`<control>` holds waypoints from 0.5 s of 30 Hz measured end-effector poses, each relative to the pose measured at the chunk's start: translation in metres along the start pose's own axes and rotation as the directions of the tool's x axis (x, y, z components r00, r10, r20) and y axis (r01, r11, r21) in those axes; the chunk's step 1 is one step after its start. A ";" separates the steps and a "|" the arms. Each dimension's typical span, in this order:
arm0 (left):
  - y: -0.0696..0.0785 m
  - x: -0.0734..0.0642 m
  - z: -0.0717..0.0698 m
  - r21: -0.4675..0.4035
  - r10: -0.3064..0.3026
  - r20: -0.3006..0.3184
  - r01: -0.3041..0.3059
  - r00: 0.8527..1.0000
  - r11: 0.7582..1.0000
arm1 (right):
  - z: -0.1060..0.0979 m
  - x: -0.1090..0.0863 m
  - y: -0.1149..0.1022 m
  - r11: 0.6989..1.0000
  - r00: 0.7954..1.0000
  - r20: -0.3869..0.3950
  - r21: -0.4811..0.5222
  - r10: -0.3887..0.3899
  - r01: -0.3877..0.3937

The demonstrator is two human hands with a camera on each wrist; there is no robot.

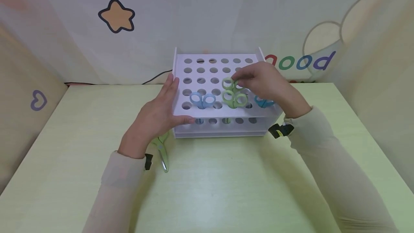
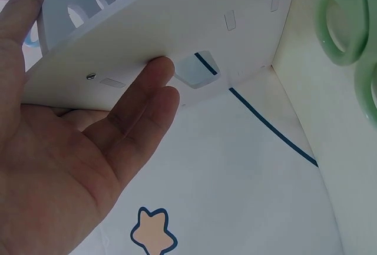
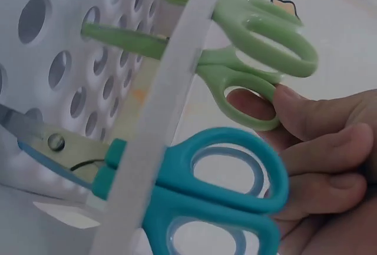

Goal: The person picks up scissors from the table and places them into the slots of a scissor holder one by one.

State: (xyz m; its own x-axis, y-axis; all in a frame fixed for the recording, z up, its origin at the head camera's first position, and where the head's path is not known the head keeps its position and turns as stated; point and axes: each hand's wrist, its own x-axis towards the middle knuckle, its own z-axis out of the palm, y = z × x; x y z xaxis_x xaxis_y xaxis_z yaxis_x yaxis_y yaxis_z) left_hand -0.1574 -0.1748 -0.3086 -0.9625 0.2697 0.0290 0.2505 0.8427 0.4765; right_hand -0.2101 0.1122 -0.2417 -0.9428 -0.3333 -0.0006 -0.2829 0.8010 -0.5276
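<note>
A white rack [image 1: 211, 113] with rows of round holes stands on the table. My right hand [image 1: 262, 78] pinches a handle loop of the rear green scissors [image 3: 218, 81], which pass down through the rack. Directly in front stand other green scissors [image 3: 247, 31], also in a hole. Teal scissors [image 1: 263, 103] sit at the rack's right front, beneath my right hand. Light blue scissors [image 1: 202, 102] stand in the front left part. My left hand [image 1: 156, 114] rests against the rack's left side, fingers extended along the panel, with its thumb by the front edge.
Green scissors [image 1: 161, 150] lie on the table [image 1: 207, 190] left of the rack, partly hidden by my left hand. A dark cable [image 1: 156, 78] runs behind the rack. Printed cloth [image 1: 207, 13] hangs behind and at both sides.
</note>
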 end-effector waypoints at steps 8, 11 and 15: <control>0.002 0.000 0.000 0.009 0.010 -0.008 -0.010 1.000 1.000 | 0.001 0.005 -0.002 0.994 0.999 0.044 -0.106 -0.024 0.029; 0.002 -0.001 0.000 0.015 0.013 -0.011 -0.013 1.000 1.000 | 0.001 0.005 -0.002 0.991 0.998 0.051 -0.129 -0.029 0.036; 0.002 0.000 0.000 0.012 0.012 -0.009 -0.012 1.000 1.000 | 0.001 0.005 -0.003 0.990 0.998 0.057 -0.136 -0.020 0.028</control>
State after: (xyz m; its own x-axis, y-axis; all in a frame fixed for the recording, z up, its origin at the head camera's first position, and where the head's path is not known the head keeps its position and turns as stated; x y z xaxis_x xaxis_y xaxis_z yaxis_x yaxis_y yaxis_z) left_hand -0.1565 -0.1733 -0.3079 -0.9603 0.2758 0.0423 0.2632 0.8452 0.4652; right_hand -0.2134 0.1076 -0.2414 -0.9255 -0.3769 -0.0380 -0.3303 0.8518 -0.4066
